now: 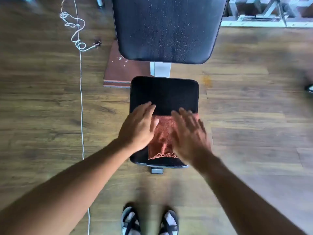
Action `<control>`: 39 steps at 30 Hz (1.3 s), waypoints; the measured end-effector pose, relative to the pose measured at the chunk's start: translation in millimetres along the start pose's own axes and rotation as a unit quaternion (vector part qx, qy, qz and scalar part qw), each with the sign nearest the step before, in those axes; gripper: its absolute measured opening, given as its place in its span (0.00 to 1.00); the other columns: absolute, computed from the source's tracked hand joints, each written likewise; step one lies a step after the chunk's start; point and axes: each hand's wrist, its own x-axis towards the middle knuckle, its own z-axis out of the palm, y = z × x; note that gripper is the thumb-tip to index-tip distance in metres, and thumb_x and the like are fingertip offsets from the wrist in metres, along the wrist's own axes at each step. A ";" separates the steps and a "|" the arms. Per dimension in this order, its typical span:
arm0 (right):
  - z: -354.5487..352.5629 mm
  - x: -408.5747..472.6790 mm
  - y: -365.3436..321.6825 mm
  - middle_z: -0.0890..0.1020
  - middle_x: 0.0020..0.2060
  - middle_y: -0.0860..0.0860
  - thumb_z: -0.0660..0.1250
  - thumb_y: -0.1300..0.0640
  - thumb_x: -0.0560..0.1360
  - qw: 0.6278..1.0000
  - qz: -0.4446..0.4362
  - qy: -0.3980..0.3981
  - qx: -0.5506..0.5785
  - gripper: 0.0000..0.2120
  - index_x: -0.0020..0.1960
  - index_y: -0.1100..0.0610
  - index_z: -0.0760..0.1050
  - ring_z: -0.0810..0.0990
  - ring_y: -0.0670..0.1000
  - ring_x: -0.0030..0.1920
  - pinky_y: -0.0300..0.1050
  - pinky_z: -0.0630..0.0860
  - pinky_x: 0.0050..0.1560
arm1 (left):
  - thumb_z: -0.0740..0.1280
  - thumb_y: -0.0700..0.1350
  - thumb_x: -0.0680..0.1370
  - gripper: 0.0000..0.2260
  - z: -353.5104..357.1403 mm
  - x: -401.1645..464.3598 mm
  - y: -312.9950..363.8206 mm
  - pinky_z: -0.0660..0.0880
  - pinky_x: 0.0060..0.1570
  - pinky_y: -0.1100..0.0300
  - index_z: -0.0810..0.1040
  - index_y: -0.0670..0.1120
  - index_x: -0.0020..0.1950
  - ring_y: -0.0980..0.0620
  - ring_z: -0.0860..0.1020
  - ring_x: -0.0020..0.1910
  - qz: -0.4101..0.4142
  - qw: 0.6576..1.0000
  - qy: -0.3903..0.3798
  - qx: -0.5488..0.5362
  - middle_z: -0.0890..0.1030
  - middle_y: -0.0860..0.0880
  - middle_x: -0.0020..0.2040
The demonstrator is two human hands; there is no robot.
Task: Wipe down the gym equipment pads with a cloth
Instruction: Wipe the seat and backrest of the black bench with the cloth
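A white cord point(81, 99) runs along the wooden floor point(254, 116), coiled at its far end. Right of the cord lies a reddish-brown board point(122, 72); far right, a metal frame point(264, 14). Sandalled feet point(149, 221) stand nearest.

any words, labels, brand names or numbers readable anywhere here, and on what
None can be read.
Seat pad, back pad and cloth: no print or label shows.
Sandals: no legible marking.
Rack at top right: too blurred to tell.

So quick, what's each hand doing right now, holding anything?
Left hand: open, fingers straight, lying on the orange cloth on the seat pad.
Right hand: open, fingers spread on the cloth, blurred; grips nothing.
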 end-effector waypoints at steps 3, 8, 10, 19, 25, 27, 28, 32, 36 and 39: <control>23.7 -8.0 -12.9 0.53 0.81 0.52 0.46 0.39 0.82 0.999 -0.006 -0.014 -0.029 0.30 0.81 0.49 0.53 0.50 0.58 0.80 0.64 0.50 0.77 | 0.52 0.54 0.83 0.26 8.2 -15.4 -6.2 0.65 0.71 0.46 0.63 0.40 0.76 0.40 0.64 0.75 0.010 0.999 -0.018 0.027 0.65 0.41 0.76; 38.8 -1.8 -12.0 0.53 0.81 0.51 0.43 0.36 0.81 0.998 0.000 0.002 -0.069 0.31 0.80 0.48 0.55 0.50 0.56 0.80 0.65 0.51 0.77 | 0.44 0.59 0.82 0.30 25.4 -18.3 -15.4 0.55 0.75 0.47 0.54 0.44 0.80 0.47 0.51 0.79 -0.013 0.999 -0.015 0.029 0.55 0.47 0.80; 42.9 -2.2 -11.1 0.47 0.81 0.48 0.42 0.34 0.80 0.997 -0.010 0.016 -0.072 0.32 0.81 0.45 0.49 0.44 0.53 0.81 0.63 0.45 0.78 | 0.43 0.59 0.81 0.31 32.0 -21.0 -12.9 0.52 0.76 0.48 0.52 0.44 0.80 0.50 0.50 0.79 -0.028 1.000 0.010 0.007 0.54 0.48 0.80; 47.2 0.9 -8.2 0.40 0.80 0.44 0.40 0.33 0.80 0.996 -0.018 0.032 -0.079 0.32 0.81 0.42 0.41 0.36 0.50 0.80 0.60 0.37 0.78 | 0.39 0.65 0.78 0.35 40.2 -18.5 -17.7 0.49 0.76 0.50 0.51 0.46 0.80 0.52 0.50 0.79 -0.018 0.999 0.038 -0.007 0.54 0.50 0.80; 58.5 -37.8 -7.3 0.44 0.81 0.43 0.38 0.30 0.75 0.992 -0.036 0.078 -0.089 0.36 0.81 0.42 0.45 0.41 0.49 0.80 0.58 0.41 0.79 | 0.43 0.59 0.83 0.28 39.3 -18.1 -18.0 0.43 0.75 0.51 0.51 0.47 0.80 0.53 0.47 0.79 -0.014 1.000 0.008 0.006 0.49 0.50 0.81; 58.3 -39.1 -5.9 0.44 0.81 0.42 0.39 0.30 0.75 0.994 -0.033 0.067 -0.081 0.36 0.81 0.41 0.44 0.40 0.49 0.80 0.58 0.41 0.79 | 0.43 0.59 0.83 0.28 38.1 -18.6 -17.4 0.43 0.75 0.51 0.52 0.47 0.80 0.52 0.46 0.79 -0.015 1.000 0.002 0.014 0.48 0.50 0.81; 57.0 -34.6 -4.0 0.43 0.80 0.42 0.40 0.30 0.77 0.995 -0.030 0.060 -0.074 0.35 0.81 0.41 0.44 0.40 0.49 0.80 0.58 0.40 0.78 | 0.43 0.59 0.83 0.28 37.5 -19.0 -16.9 0.43 0.75 0.51 0.52 0.48 0.80 0.52 0.46 0.79 -0.016 1.000 -0.001 0.017 0.48 0.51 0.81; 47.5 -4.6 1.3 0.41 0.80 0.42 0.43 0.31 0.80 0.997 -0.007 0.037 -0.067 0.32 0.81 0.40 0.42 0.38 0.49 0.80 0.59 0.38 0.78 | 0.43 0.59 0.83 0.28 36.6 -21.5 -16.2 0.43 0.75 0.52 0.52 0.48 0.80 0.53 0.45 0.79 -0.015 1.000 -0.004 0.021 0.47 0.52 0.81; 54.4 -17.4 -1.9 0.41 0.80 0.44 0.40 0.31 0.79 0.996 -0.022 0.054 -0.074 0.34 0.81 0.43 0.42 0.38 0.50 0.80 0.59 0.38 0.78 | 0.43 0.59 0.83 0.28 37.0 -21.3 -16.5 0.42 0.75 0.52 0.51 0.49 0.80 0.53 0.44 0.79 -0.014 1.000 -0.003 0.022 0.46 0.52 0.81; 62.2 -42.7 -4.0 0.43 0.80 0.43 0.35 0.28 0.72 0.993 -0.046 0.079 -0.079 0.40 0.81 0.42 0.43 0.38 0.49 0.80 0.57 0.40 0.79 | 0.43 0.60 0.82 0.28 37.4 -22.2 -15.8 0.43 0.75 0.52 0.51 0.49 0.80 0.53 0.45 0.79 -0.011 1.000 -0.002 0.021 0.47 0.52 0.81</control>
